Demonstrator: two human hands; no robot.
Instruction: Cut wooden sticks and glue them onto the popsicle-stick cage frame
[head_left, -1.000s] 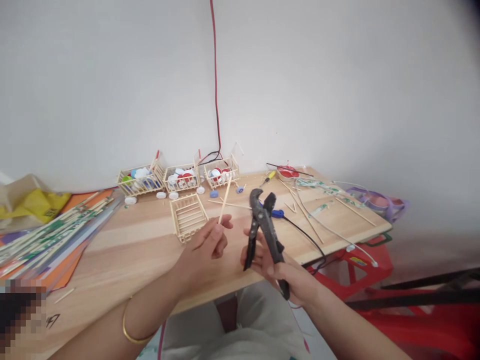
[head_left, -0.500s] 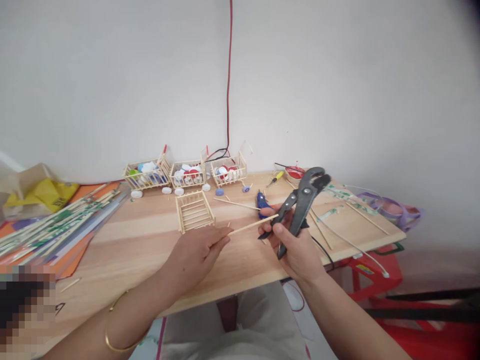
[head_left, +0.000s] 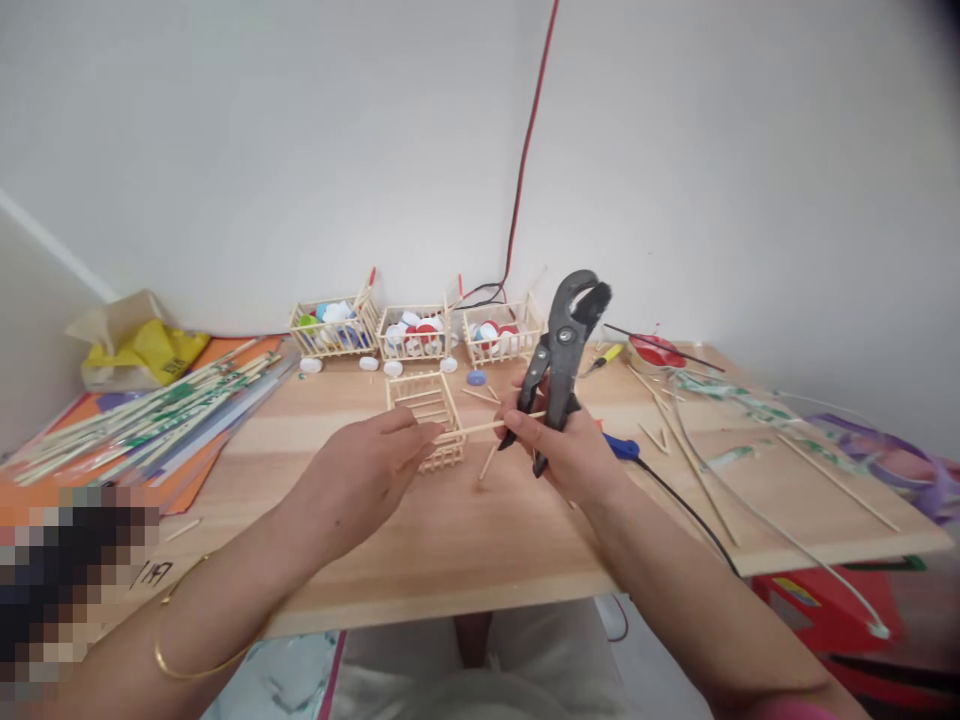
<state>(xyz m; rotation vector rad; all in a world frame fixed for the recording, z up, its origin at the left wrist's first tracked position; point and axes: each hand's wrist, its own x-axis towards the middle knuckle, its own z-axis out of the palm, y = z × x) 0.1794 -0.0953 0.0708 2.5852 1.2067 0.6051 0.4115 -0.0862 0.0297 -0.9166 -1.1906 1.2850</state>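
Note:
Between my hands runs a thin wooden stick (head_left: pixel 480 430) over the table. My left hand (head_left: pixel 375 455) pinches its left end, close to a small stick-built basket frame (head_left: pixel 420 392) lying behind the fingers. My right hand (head_left: pixel 566 445) is closed round the handles of black pruning shears (head_left: pixel 559 360), whose jaws point up and away from the stick. The stick's right end meets the right thumb and fingers beside the handles. Beyond stand three small stick carts (head_left: pixel 337 325) filled with colored bottle caps, on round cap wheels.
Packaged sticks (head_left: pixel 172 410) lie on orange sheets at the left, by a yellow bag (head_left: pixel 154 352). At right are a blue glue gun (head_left: pixel 621 446) with its cord, a yellow-handled tool (head_left: pixel 606 358), a red bowl (head_left: pixel 654 350), loose sticks and a white cable (head_left: pixel 787 552).
The view has shifted, so the tabletop things appear further right. My right hand with the shears has come closer to my left, and the shears now point more upright.

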